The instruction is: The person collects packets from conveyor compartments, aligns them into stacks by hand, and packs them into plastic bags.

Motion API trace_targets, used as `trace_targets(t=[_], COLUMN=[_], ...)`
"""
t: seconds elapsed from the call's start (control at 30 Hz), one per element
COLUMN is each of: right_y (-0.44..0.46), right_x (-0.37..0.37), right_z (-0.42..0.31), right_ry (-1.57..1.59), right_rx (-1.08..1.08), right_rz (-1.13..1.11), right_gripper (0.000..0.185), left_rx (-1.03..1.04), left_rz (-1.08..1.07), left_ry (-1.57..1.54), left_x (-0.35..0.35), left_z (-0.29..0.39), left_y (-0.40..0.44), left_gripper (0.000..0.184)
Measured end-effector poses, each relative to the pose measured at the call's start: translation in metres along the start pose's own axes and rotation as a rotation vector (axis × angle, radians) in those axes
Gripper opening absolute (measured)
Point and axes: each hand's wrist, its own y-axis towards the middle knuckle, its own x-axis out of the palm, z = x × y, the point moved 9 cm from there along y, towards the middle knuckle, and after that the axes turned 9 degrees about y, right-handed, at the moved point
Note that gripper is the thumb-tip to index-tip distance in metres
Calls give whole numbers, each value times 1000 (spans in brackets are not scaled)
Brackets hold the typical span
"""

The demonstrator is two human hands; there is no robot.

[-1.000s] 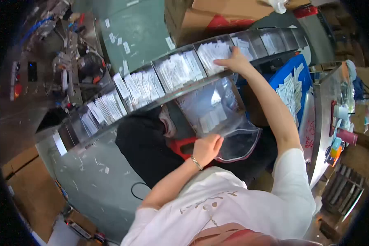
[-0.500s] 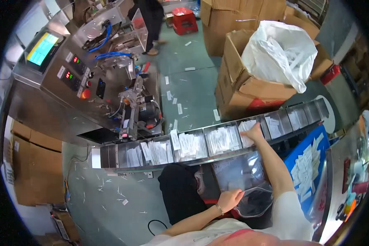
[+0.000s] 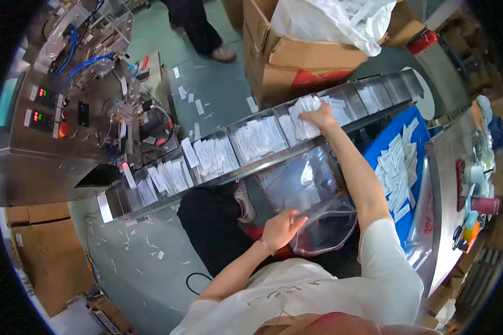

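Note:
My right hand [image 3: 319,117] is wrapped round a bundle of white packets [image 3: 304,116] at a compartment of the long metal conveyor [image 3: 274,158]. My left hand [image 3: 282,229] is closed on the rim of a clear plastic bag [image 3: 324,229], whose mouth gapes open just in front of my body. Further packets [image 3: 260,137] stand in rows in the compartments to the left. Beyond my right hand, a few more packets [image 3: 341,109] lie in the trough. What is inside the bag is hard to make out.
On the right, a blue tray [image 3: 374,146] holds many loose packets, next to a metal table [image 3: 439,223]. A carton [image 3: 307,61] with a white liner stands behind the conveyor. A machine [image 3: 44,145] is at left. Another person's legs [image 3: 195,28] show behind.
My view has turned and moved nearer. My right hand has closed round a bundle of packets and lifted it slightly. My left hand still holds the bag's rim. The other person's legs have shifted.

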Motion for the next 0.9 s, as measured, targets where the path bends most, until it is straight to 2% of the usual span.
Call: trace_targets(t=[0.07, 0.1, 0.13, 0.17, 0.2, 0.23, 0.27, 0.4, 0.47, 0.5, 0.57, 0.6, 0.63, 0.7, 0.77, 0.83, 0.87, 0.9], right_y=[12, 17, 11, -2, -16, -26, -27, -48, -56, -62, -67, -72, -78, -109, -130, -153, -161, -172], right_x=[-14, -20, -19, -17, -21, -23, -24, -23, -22, -23, -25, -31, -37, -58, -89, -139, -168, -199], right_z=[5, 12, 6, -8, -26, -36, -39, -50, -57, -57, -53, -56, -59, -88, -100, -106, -101, -99], right_ry=[72, 138, 310, 482, 507, 533, 652, 760, 879, 898, 902, 905, 909, 896, 889, 825, 818, 823], right_rx=[-43, -63, -38, -7, 6, 20, -35, -6, -64, -40, -21, -26, -31, -82, -128, -212, -264, -299], right_rz=[20, 27, -25, -75, -92, -110, -165, -239, -295, -266, -257, -256, -257, -311, -284, -155, -51, 5], right_gripper=[86, 82, 70, 59, 55, 51, 45, 44, 45, 46, 49, 48, 47, 48, 42, 48, 49, 49], left_rx=[-138, -48, -194, -193, -190, -71, -58, 107, -292, -171, -160, -144, -94, -130, -54, 208, 262, 438], left_rz=[5, 119, 126, 164, 243, 285, 328, 462, 6, 18, 10, 93, 49, 135, 128, 40, -30, 157], left_ry=[-20, 43, -231, -230, -302, -372, -400, -440, -630, -854, -961, -849, -808, -439, -366, -522, -517, -479], left_x=[-16, -29, -30, -61, -75, -93, -103, -130, -80, -63, -62, -71, -66, -66, -60, -46, -32, -27], left_z=[-8, -9, -29, -8, -12, -1, 4, 33, 14, 12, 46, 60, 69, 79, 126, 196, 225, 258], left_y=[18, 34, 54, 78, 99, 122, 145, 221, 253, 273, 259, 251, 251, 250, 237, 224, 221, 217], left_gripper=[35, 33, 31, 36, 39, 43, 45, 57, 60, 59, 59, 57, 60, 62, 63, 66, 70, 56])
